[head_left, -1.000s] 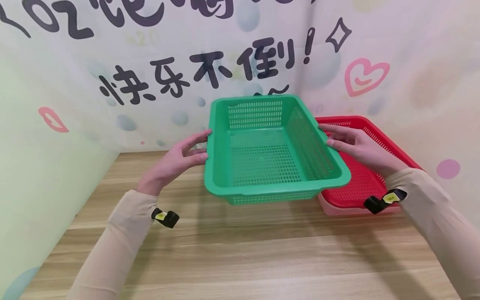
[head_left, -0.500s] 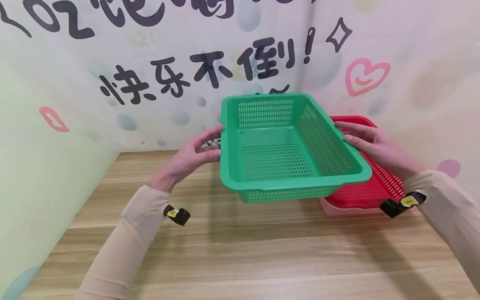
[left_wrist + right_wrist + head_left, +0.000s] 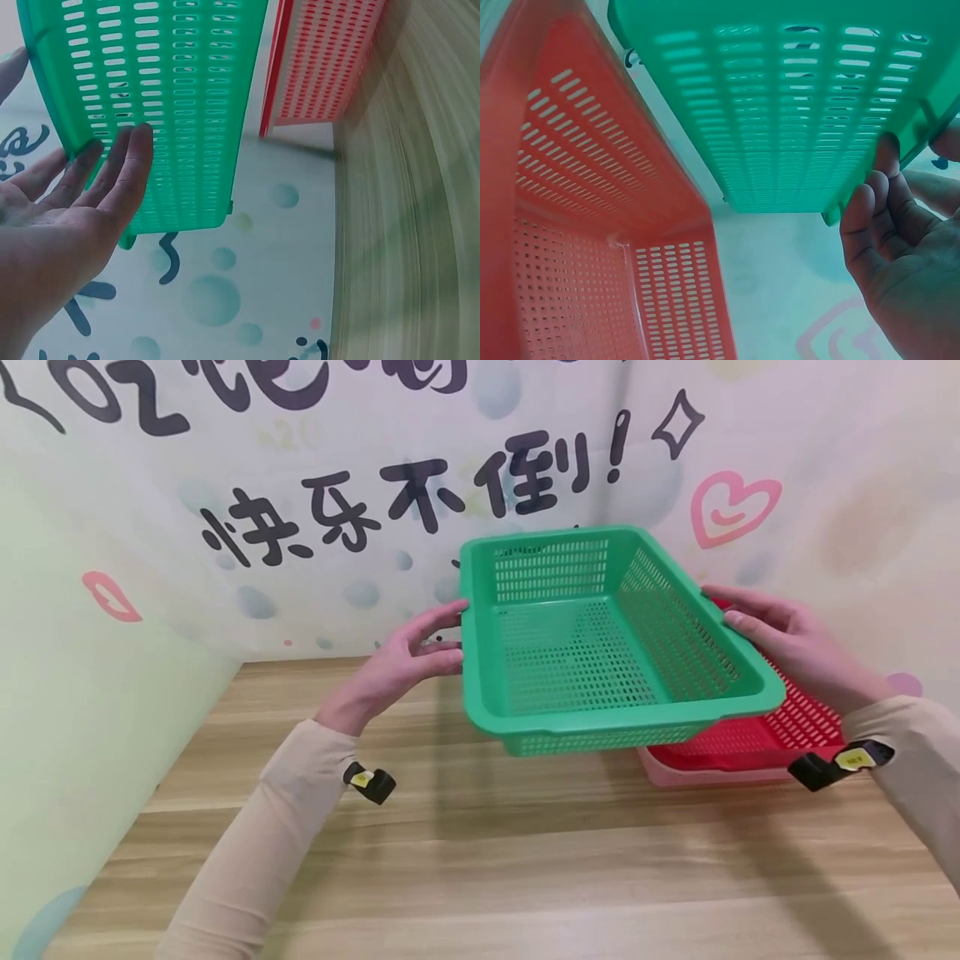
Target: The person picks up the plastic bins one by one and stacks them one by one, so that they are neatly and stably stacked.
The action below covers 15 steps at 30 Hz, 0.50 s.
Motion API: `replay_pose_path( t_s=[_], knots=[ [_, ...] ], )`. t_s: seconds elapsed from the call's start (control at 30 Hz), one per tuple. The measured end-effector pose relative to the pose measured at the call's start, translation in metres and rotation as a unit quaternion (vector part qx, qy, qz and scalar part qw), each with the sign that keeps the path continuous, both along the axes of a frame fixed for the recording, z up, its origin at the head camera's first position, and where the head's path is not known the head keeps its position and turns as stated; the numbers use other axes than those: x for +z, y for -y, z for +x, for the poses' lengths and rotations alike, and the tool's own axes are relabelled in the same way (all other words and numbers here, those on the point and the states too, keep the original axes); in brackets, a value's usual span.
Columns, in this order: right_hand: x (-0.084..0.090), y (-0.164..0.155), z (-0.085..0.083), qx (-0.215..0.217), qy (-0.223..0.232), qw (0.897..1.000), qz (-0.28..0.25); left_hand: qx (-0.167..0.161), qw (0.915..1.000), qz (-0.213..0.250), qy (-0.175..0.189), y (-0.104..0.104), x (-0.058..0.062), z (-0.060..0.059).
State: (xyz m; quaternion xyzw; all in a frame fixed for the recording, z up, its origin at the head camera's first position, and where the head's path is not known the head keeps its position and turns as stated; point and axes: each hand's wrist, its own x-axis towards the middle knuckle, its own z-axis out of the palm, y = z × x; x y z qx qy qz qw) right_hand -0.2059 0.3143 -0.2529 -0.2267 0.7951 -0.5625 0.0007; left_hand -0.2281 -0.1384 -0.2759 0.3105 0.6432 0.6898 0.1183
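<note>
A green plastic basket (image 3: 585, 720) with slotted walls hangs above the table, tilted so its inside faces me; nothing lies in it. My left hand (image 3: 390, 672) holds its left rim, thumb and fingers spread along the edge. On the opposite rim, my right hand (image 3: 806, 647) grips with the thumb on top. In the left wrist view several fingertips (image 3: 139, 142) lie under the rim against the slotted side wall. The right wrist view shows curled fingers (image 3: 859, 217) beneath the rim. The green basket partly covers a red basket (image 3: 813, 718) at the right.
A pink basket (image 3: 720, 779) shows below the red one, both on the wooden table (image 3: 480, 877) at the back right. Behind stands a white wall cloth (image 3: 360, 427) with dark lettering. A pale side wall (image 3: 90, 710) borders the table on the left.
Both hands have carried the green basket rightward and slightly up, so it now overlaps more of the red basket. The red and pink baskets have stayed put.
</note>
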Motion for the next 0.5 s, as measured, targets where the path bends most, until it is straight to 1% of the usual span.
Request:
replay_pose_path(
  t_s=[0.13, 0.27, 0.37, 0.5],
  knots=[
    [0.000, -0.007, 0.001, 0.014, 0.024, 0.998, -0.059, -0.003, 1.0000, 0.000, -0.004, -0.008, 0.001, -0.001],
    [0.001, -0.013, 0.001, 0.011, 0.043, 0.994, -0.098, -0.002, 1.0000, 0.006, -0.004, -0.017, 0.000, -0.002],
    [0.001, -0.018, 0.000, 0.008, 0.053, 0.991, -0.123, -0.001, 0.9998, 0.019, -0.003, -0.026, 0.000, -0.003],
    [0.000, -0.026, -0.001, 0.005, 0.057, 0.989, -0.140, -0.006, 0.9993, 0.036, -0.002, -0.039, -0.002, -0.005]
  ],
)
